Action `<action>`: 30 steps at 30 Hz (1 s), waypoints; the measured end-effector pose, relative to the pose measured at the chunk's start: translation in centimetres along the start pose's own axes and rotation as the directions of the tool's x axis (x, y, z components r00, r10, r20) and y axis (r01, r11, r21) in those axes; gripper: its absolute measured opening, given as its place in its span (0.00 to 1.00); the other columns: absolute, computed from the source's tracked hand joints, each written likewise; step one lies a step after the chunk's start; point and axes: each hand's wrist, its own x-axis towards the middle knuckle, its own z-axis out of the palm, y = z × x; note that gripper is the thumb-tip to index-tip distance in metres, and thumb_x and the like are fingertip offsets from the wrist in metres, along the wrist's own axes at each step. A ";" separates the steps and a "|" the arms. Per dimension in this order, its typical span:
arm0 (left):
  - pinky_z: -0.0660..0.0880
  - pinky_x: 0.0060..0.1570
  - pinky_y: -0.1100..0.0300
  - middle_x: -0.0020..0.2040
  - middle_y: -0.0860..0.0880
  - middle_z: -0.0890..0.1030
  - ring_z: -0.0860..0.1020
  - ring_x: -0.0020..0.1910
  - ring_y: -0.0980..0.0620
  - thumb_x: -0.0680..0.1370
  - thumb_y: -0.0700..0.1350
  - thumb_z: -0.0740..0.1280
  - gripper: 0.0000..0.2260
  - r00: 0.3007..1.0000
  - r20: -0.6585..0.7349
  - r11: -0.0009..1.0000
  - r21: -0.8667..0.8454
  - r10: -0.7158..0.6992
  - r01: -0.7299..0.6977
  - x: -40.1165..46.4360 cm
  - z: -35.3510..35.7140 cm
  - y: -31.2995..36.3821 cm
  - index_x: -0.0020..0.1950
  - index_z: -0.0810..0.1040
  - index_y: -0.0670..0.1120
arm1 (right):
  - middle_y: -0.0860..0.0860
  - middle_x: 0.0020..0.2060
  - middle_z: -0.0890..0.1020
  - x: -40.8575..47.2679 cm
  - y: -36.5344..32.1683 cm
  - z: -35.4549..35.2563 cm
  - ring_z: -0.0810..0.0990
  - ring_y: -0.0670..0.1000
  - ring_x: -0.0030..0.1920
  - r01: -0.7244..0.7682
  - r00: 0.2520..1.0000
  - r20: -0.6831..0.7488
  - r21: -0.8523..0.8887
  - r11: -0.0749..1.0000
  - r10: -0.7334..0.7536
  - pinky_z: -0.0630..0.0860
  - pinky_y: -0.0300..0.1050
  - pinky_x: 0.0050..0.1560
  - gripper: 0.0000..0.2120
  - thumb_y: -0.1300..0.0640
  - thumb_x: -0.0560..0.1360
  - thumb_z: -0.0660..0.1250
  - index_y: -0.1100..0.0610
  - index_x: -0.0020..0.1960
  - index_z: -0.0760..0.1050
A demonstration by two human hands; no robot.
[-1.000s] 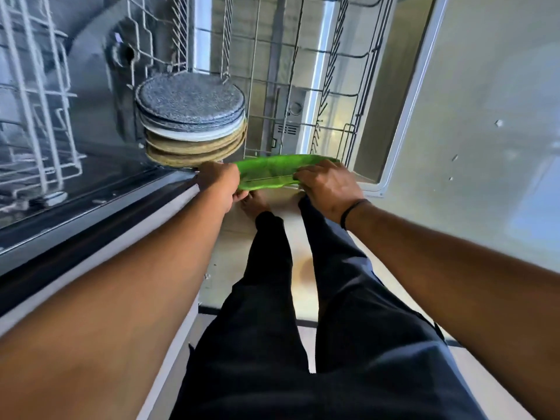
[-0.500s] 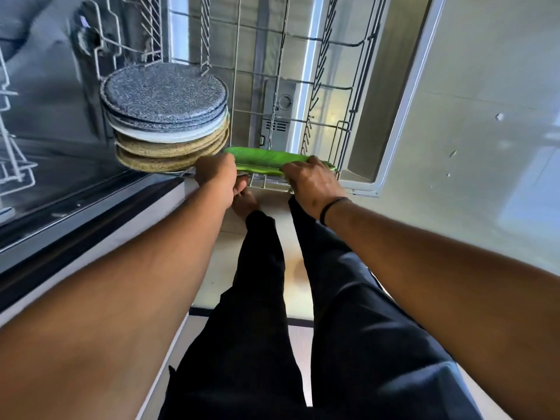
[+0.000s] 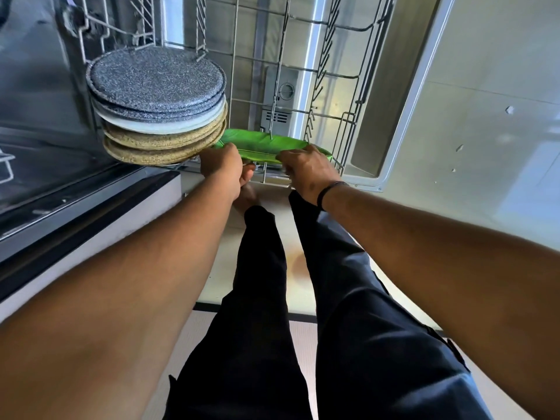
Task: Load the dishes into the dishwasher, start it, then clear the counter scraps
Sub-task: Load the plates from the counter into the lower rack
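A green leaf-shaped plate (image 3: 260,144) sits at the near edge of the pulled-out lower dishwasher rack (image 3: 303,74). My left hand (image 3: 222,165) grips its left end and my right hand (image 3: 306,169) grips its right end. Beside it on the left, several round plates (image 3: 157,101) stand on edge in the rack: speckled grey in front, one white, then speckled tan ones.
The open dishwasher door (image 3: 403,95) lies under the rack, with the detergent dispenser (image 3: 280,101) showing through the wires. The dishwasher tub (image 3: 45,122) opens at the left. My legs in dark trousers (image 3: 272,298) stand on the light floor (image 3: 485,147).
The green plate has gone further down into the rack beside the standing plates, with both hands still on it. The view has shifted a little, so the plates appear further right.
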 end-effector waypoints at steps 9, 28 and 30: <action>0.75 0.24 0.61 0.39 0.42 0.85 0.82 0.25 0.50 0.84 0.50 0.58 0.10 1.000 0.015 0.999 -0.035 0.017 -0.016 0.5 1.2 0.2 0.55 0.72 0.45 | 0.54 0.35 0.79 2.0 -0.3 0.0 0.77 0.57 0.39 -0.042 0.998 0.054 0.034 0.999 0.040 0.75 0.50 0.38 0.09 0.66 0.75 0.62 0.54 0.46 0.77; 0.73 0.22 0.64 0.33 0.44 0.82 0.79 0.22 0.53 0.84 0.47 0.58 0.11 0.994 0.111 0.999 -0.038 0.019 -0.015 -1.1 1.0 1.1 0.60 0.72 0.42 | 0.51 0.57 0.82 3.2 -0.3 0.2 0.78 0.56 0.59 -0.182 0.975 0.129 0.010 0.983 0.180 0.72 0.53 0.63 0.26 0.65 0.78 0.61 0.39 0.67 0.75; 0.73 0.22 0.64 0.31 0.45 0.81 0.80 0.23 0.53 0.84 0.47 0.58 0.08 0.992 0.129 0.999 -0.044 0.012 -0.006 -1.0 0.9 1.1 0.55 0.72 0.43 | 0.47 0.66 0.79 3.4 -0.1 0.7 0.74 0.54 0.67 -0.269 0.954 0.146 0.024 0.963 0.263 0.66 0.56 0.70 0.31 0.66 0.77 0.64 0.36 0.70 0.71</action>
